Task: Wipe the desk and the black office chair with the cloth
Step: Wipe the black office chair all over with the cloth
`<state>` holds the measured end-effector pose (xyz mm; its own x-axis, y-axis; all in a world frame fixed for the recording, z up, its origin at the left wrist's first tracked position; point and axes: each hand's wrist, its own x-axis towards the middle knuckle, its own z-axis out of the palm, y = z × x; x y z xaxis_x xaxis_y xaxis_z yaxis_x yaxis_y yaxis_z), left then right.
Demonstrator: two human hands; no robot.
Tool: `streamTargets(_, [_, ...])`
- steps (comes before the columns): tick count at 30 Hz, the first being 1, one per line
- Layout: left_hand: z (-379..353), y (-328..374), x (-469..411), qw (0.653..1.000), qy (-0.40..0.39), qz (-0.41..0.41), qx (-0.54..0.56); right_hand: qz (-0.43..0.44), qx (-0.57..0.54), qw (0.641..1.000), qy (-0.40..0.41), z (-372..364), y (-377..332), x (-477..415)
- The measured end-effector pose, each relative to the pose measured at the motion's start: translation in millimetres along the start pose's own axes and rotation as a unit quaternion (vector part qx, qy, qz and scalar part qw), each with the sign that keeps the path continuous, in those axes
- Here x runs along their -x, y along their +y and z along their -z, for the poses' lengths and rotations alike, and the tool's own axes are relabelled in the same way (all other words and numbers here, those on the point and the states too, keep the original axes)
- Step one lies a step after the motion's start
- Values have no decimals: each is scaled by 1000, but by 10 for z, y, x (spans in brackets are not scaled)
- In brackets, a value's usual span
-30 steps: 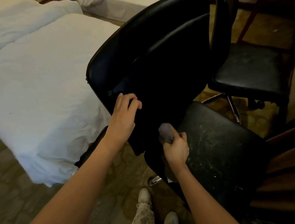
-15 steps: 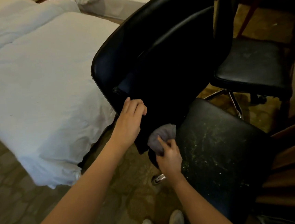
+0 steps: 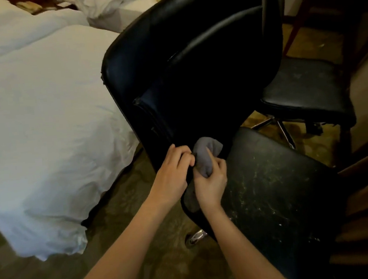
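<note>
A: What's in shot?

B: Head-cam view, looking down. Two bare forearms reach fwd to a black office chair (image 3: 194,60); its backrest fills centre frame.

A: Where's the cloth?

B: Grey cloth (image 3: 207,152), bunched up, at the bottom of the backrest, right by the rear corner of the seat (image 3: 271,187). Seat is scuffed, w/ pale flecks all over.

A: And the hands?

B: Right hand (image 3: 211,181) grips the cloth from below, fingers (image 3: 220,166) curled round it, thumb across its front. Left hand (image 3: 172,171) is just beside it, touching the cloth's left edge. Its fingers are curled together, but can't tell whether they pinch the cloth or the chair's edge.

A: Anything else?

B: Bed (image 3: 43,118) w/ white duvet on the left, near the chair. A 2nd black chair (image 3: 303,89) behind, upper right. Patterned carpet (image 3: 118,211) underneath. A chrome caster (image 3: 196,237) shows below the seat, btwn the forearms.
</note>
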<state>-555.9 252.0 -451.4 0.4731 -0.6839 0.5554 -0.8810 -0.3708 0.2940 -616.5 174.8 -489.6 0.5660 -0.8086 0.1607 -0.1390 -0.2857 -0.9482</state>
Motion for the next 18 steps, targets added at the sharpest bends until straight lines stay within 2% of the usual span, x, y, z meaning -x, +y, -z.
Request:
streamTargets(3, [-319,-26,253,998,34,45,8,51,-31,998,21,-121,312,91])
streamTargets(6, [-598,-11,352,995,85,58,9,80,-53,995,-3,-99,623,-12])
streamTargets(9, [-734,-34,315,988,145,43,4,19,-38,999,-16,40,933,-245])
streamTargets(11, [-827,-87,320,984,178,15,-11,7,-42,999,4,144,1078,-487])
streamTargets(14, [-950,-177,293,973,227,-22,-30,110,-119,986,37,185,990,-824])
streamTargets(18, [-1093,-229,215,948,310,-54,-42,328,-72,941,40,-32,973,-1000])
